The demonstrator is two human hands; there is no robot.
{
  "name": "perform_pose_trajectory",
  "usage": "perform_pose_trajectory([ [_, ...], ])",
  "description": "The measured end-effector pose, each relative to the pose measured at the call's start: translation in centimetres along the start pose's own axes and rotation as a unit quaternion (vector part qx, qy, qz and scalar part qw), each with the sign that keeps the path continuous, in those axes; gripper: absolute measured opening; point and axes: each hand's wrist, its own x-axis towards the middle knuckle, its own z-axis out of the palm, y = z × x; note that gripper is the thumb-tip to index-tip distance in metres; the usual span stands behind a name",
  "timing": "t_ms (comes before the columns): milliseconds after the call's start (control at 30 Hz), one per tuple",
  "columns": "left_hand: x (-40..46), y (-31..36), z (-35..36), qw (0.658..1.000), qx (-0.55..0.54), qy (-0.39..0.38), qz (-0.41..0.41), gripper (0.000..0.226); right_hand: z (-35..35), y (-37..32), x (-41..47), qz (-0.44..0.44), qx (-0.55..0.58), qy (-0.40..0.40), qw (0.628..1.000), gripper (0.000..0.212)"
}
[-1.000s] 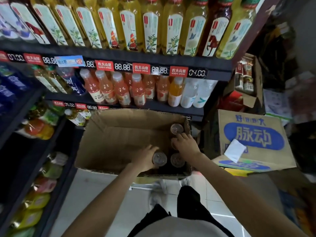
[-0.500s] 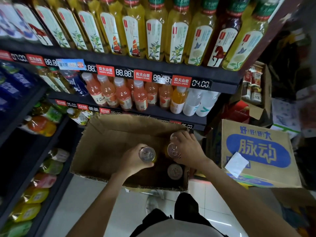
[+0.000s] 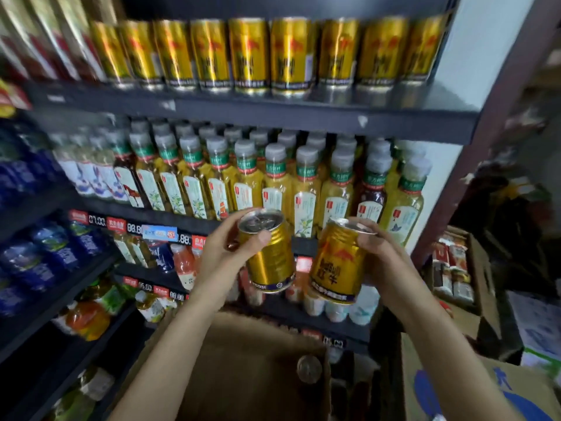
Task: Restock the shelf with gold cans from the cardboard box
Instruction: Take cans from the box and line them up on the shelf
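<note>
Two gold cans [image 3: 270, 253] lifted, left hand [image 3: 226, 253] and right hand [image 3: 384, 253] each clamped near rim; rigid, slick, likely full; shelf row [image 3: 243, 56] at 12 o'clock.

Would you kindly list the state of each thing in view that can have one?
Left hand: gripping a gold can, upright, sealed.
Right hand: gripping a second gold can, tilted, sealed.
Cardboard box: open, one can top visible inside.
Top shelf: front row of gold cans upright.
</note>
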Motion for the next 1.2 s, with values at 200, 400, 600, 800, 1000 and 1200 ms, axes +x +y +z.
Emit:
perform_pose_trajectory([
  [200, 5.1, 9.3, 4.2, 0.99, 0.003, 0.016, 0.137, 0.03, -2.9, -10.9, 1.7, -0.167, -0.054, -0.013, 0.984, 0.051],
  [400, 8.9, 14.8, 7.8, 0.979, -0.046, 0.043, 0.195, 0.048, -4.2, -18.5, 5.1, -0.264, -0.084, 0.008, 0.961, 0.036],
  [600, 14.2, 15.6, 9.6, 0.976, -0.014, 0.096, 0.196, 0.079, -4.2, -20.5, 10.6, -0.274, -0.097, 0.039, 0.956, 0.034],
  [800, 17.6, 15.0, 11.7, 0.966, 0.096, 0.138, 0.197, 0.069, -4.6, -19.7, 14.7, -0.257, -0.126, 0.065, 0.956, 0.037],
  [1000, 17.4, 13.4, 11.9, 0.915, 0.251, 0.11, 0.296, 0.081, -6.0, -20.2, 14.2, -0.241, -0.282, 0.051, 0.927, 0.052],
  [1200, 18.1, 12.7, 9.8, 0.842, 0.397, 0.123, 0.344, 0.093, -5.6, -20.0, 13.2, -0.306, -0.456, 0.094, 0.83, 0.084],
])
